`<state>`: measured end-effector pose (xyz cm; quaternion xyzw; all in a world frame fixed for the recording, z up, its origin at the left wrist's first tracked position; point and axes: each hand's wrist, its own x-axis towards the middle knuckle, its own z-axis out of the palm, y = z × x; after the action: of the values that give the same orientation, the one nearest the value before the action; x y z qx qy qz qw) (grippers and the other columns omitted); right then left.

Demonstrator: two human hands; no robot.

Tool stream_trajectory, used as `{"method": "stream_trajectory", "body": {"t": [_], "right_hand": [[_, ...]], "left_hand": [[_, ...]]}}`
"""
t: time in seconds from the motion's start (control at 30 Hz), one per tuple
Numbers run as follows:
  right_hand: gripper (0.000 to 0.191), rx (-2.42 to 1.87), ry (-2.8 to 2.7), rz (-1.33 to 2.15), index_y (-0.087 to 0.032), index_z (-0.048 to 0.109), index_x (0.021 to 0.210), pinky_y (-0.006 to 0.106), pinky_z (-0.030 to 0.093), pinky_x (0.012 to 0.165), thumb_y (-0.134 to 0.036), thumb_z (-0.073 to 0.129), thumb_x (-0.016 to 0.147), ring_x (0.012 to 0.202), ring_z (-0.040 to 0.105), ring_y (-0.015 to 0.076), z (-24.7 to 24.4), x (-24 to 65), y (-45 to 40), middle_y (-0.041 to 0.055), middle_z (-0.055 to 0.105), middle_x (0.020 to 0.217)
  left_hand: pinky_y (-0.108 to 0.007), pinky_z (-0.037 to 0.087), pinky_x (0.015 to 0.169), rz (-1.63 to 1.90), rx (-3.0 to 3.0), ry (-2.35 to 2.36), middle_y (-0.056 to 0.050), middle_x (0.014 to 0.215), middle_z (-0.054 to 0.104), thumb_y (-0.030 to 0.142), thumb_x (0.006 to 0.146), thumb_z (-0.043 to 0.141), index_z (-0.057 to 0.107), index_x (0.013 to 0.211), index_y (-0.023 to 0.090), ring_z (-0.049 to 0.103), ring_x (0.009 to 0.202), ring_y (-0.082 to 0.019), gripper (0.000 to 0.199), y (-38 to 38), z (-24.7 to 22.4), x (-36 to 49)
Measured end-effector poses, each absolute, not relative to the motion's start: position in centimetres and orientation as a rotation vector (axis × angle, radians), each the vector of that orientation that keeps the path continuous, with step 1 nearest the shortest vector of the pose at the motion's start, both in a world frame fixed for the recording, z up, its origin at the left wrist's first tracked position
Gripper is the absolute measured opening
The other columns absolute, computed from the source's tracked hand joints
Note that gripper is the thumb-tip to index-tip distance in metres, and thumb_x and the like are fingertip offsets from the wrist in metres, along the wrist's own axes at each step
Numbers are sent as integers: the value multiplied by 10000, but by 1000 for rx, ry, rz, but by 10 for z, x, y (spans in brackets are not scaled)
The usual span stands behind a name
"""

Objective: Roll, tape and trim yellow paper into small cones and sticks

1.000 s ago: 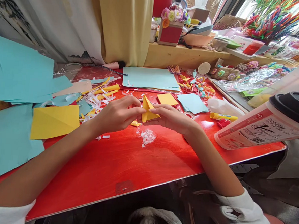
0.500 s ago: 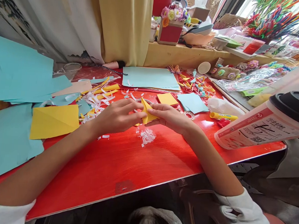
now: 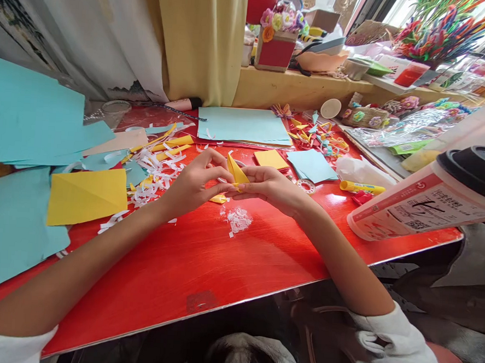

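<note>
A small folded yellow paper (image 3: 237, 170) is held above the red table between both my hands, one point of it sticking up. My left hand (image 3: 197, 181) pinches its lower edge with thumb and fingers. On the other side, my right hand (image 3: 269, 187) grips it between thumb and fingers, partly covering it. Just behind lie a stack of yellow paper squares (image 3: 271, 159) and a stack of light blue squares (image 3: 312, 166). Another yellow folded piece (image 3: 219, 198) lies under my hands, and white paper crumbs (image 3: 239, 220) are in front of them.
A lidded paper cup (image 3: 426, 198) stands at the right, near a yellow glue tube or marker (image 3: 362, 188). Shredded white strips (image 3: 154, 179), a yellow sheet (image 3: 88, 197) and large blue sheets (image 3: 15, 206) cover the left. Blue sheets (image 3: 244, 125) are stacked at the back.
The yellow paper has been turned, so its point now leans up and left. My left fingers have shifted down to its lower edge and bent more.
</note>
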<state>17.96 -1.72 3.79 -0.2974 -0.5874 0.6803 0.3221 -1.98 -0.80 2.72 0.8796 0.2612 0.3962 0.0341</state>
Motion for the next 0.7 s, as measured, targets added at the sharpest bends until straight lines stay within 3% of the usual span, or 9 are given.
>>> {"method": "stream_trajectory", "body": {"t": [0.3,0.53,0.7], "right_hand": [[154,-815,-1552,1662,-132,646,901,318,514,891,-204,651,765,881,650,134,39,173,-19,62,647,1025],[184,-817,-1530,1647,-123,629,889,304,528,856,-232,671,747,856,654,130,35,170,-18,70,643,1022],[232,-833,-1504,1644,-128,621,947,333,519,870,-233,671,747,825,662,136,34,168,-19,54,661,929]], "left_hand": [[-255,434,684,1180,2408,1097,-5,806,523,215,817,598,644,780,184,515,744,-110,67,-15,28,-9],[-281,454,784,1187,2346,1195,-33,915,545,212,837,556,623,778,176,532,896,-142,96,-17,26,-6],[-290,448,788,1213,2334,1143,-35,897,559,167,830,543,601,748,163,542,883,-147,101,-15,24,-7]]}}
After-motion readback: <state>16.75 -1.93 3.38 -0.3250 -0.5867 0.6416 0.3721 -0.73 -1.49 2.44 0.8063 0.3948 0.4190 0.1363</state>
